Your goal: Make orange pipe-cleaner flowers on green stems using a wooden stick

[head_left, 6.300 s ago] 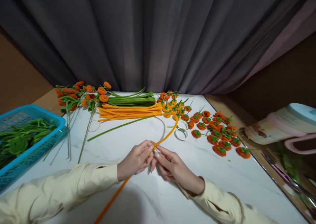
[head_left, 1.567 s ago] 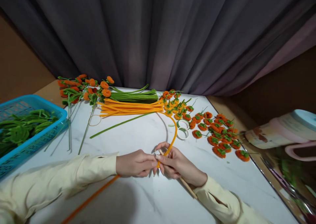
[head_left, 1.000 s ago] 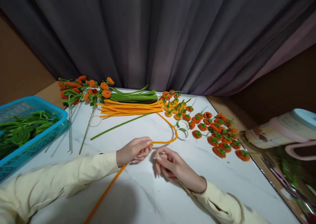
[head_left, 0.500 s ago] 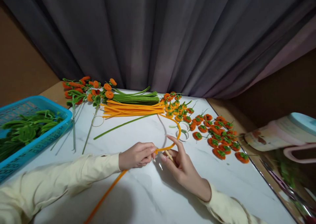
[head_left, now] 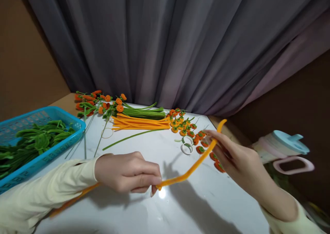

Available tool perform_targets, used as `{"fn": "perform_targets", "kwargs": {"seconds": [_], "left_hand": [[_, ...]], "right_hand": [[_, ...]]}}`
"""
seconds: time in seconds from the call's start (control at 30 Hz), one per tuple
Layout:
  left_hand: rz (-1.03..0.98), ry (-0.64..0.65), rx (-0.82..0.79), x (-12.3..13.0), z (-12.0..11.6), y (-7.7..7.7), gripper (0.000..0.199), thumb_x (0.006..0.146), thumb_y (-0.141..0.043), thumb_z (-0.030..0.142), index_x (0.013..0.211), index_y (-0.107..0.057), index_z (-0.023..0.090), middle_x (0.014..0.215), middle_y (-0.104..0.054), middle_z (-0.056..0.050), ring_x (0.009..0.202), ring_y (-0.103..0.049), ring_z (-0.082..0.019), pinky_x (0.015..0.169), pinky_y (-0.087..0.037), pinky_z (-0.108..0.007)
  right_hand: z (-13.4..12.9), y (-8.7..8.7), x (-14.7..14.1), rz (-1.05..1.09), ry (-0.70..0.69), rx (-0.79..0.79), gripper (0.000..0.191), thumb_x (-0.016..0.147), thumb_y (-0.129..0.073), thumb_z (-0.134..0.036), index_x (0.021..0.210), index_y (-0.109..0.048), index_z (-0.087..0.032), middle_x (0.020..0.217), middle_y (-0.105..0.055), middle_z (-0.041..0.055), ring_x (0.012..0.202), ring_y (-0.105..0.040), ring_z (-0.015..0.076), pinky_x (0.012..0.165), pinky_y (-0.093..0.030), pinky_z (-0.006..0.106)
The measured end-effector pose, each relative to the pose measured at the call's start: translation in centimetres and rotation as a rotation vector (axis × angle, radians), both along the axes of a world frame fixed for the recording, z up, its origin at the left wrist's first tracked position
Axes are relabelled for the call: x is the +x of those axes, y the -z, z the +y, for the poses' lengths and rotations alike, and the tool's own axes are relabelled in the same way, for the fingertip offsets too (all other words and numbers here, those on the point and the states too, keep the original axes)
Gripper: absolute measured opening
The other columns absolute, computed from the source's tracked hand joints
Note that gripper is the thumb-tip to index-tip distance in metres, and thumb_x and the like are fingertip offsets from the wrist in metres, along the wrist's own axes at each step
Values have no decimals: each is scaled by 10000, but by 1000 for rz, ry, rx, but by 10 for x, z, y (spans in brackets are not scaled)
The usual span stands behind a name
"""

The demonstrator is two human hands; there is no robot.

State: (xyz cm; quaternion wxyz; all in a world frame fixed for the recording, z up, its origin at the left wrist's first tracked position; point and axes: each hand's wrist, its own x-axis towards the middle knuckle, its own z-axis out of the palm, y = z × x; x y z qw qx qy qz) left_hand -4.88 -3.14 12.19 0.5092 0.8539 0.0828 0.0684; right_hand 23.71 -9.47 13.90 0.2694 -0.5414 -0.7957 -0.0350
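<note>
right hand [head_left: 239,162] moved outward, holding orange strip [head_left: 192,170] near its tip, left hand [head_left: 126,174] pinching it lower

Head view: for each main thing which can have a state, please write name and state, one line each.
Left hand, pinching the orange strip
Right hand, touching the strip; grip partly hidden
Orange strip, bent between the hands
Blue basket, holding green pieces
Orange bundle, lying flat
Green bundle, lying flat
Single green stem, lying nearly straight
White rings, lying together
Orange flower heads, spread out
Tumbler, lid on
</note>
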Motion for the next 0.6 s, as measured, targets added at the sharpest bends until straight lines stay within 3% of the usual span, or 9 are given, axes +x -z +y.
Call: {"fn": "perform_targets", "kwargs": {"seconds": [0.07,0.13,0.23,0.33,0.43,0.53,0.6], "left_hand": [[-3,-35,188,0,3,2,251,916,-372,245,825,-600,193,600,-548,-22,538,-466,-131,577,-387,-224],[10,-128,321,5,7,15,202,880,-418,212,748,-569,189,685,-576,-39,604,-472,-144,596,-364,-233],[136,-63,190,18,14,48,248,903,-394,244,698,-520,183,591,-507,5,540,-430,-117,546,-340,-209],[272,-34,-67,29,21,78,337,926,-353,362,688,-506,178,532,-441,34,513,-421,-100,540,-361,-186],[289,-65,-182,36,26,92,406,902,-385,484,690,-523,167,536,-408,44,523,-379,-95,553,-353,-194],[257,-78,-270,42,29,96,453,871,-413,558,698,-529,155,532,-382,51,508,-330,-89,532,-313,-206],[246,-87,-335,44,28,99,471,857,-425,583,701,-527,150,526,-376,55,490,-306,-84,506,-282,-209]], "right_hand": [[-18,10,9,0,9,-57,307,932,-397,-273,1184,-534,-164,709,-658,79,469,-588,149,489,-467,236],[-35,35,16,20,20,-199,328,944,-372,-270,1206,-525,-145,710,-668,93,465,-591,152,485,-472,231],[-57,81,24,71,24,-465,473,967,-288,-266,1415,-288,-114,623,-645,56,481,-603,176,491,-484,246],[-75,110,32,56,69,-572,552,975,-265,-220,1479,-55,-145,784,-689,85,629,-668,183,584,-520,261],[-88,119,39,-42,27,-413,526,967,-271,-162,1473,-127,-177,933,-700,133,739,-693,200,622,-540,272],[-94,122,39,-186,-219,-156,434,944,-292,-131,1335,-434,-252,946,-705,130,774,-685,236,638,-550,320],[-95,124,31,-238,-313,-101,418,935,-288,-104,1255,-520,-240,931,-704,134,772,-678,238,652,-546,327]]}}
